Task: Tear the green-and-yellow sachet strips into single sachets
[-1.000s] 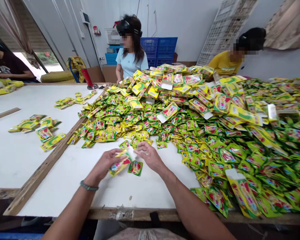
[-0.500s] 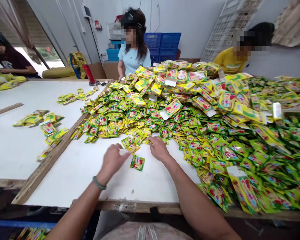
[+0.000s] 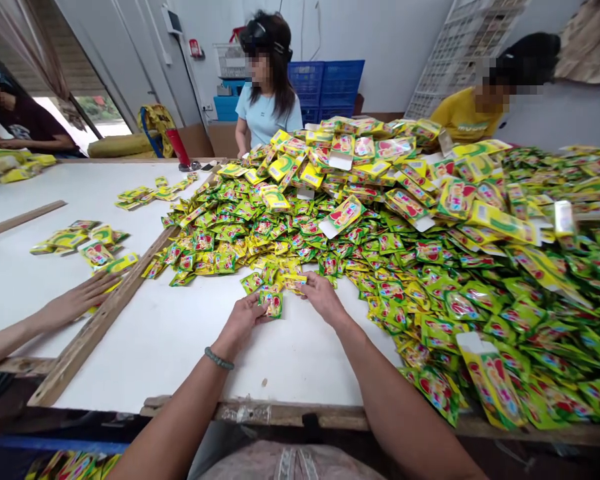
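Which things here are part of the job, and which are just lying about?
Part of the job:
left hand
right hand
sachet between the hands
sachet heap

Just lying about:
blue crates
white rack
red cylinder

a heap of sachets (image 3: 380,227) covers the right of the table (image 3: 180,360).
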A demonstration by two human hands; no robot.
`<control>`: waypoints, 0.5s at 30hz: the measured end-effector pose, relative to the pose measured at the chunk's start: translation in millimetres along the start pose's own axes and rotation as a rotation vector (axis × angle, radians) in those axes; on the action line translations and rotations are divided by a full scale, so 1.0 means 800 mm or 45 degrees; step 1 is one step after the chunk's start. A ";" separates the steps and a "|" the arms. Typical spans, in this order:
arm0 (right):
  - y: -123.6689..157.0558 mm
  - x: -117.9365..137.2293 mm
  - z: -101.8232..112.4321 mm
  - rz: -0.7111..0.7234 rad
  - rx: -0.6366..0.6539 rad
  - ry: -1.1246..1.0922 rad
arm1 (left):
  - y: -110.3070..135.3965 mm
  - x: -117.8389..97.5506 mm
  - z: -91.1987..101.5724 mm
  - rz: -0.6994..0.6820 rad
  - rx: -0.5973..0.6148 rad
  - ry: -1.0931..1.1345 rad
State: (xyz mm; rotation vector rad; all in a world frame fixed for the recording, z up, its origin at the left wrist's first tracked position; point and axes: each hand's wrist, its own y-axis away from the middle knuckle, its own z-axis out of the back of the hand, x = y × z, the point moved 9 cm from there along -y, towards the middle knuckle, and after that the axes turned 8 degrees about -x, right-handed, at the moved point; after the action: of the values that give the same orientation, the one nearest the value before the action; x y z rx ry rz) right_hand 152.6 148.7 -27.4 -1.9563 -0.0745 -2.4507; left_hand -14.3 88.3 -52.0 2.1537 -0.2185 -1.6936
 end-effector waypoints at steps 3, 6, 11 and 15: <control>0.012 0.003 -0.015 -0.152 0.110 -0.412 | 0.003 0.001 0.005 0.054 -0.072 0.053; 0.023 0.003 -0.033 -0.205 0.213 -0.474 | 0.003 -0.003 0.009 0.032 -0.105 0.017; 0.024 -0.009 -0.042 -0.194 0.243 -0.321 | -0.004 -0.011 0.018 -0.034 -0.108 0.053; 0.022 -0.015 -0.043 -0.112 0.222 -0.188 | -0.002 -0.018 0.006 -0.089 0.036 0.067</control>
State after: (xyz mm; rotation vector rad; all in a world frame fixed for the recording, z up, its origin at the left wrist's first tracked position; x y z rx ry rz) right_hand 122.0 129.6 -46.4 -2.0943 -0.3688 -2.2563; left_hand -22.5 94.0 -41.0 2.2485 -0.1550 -1.6785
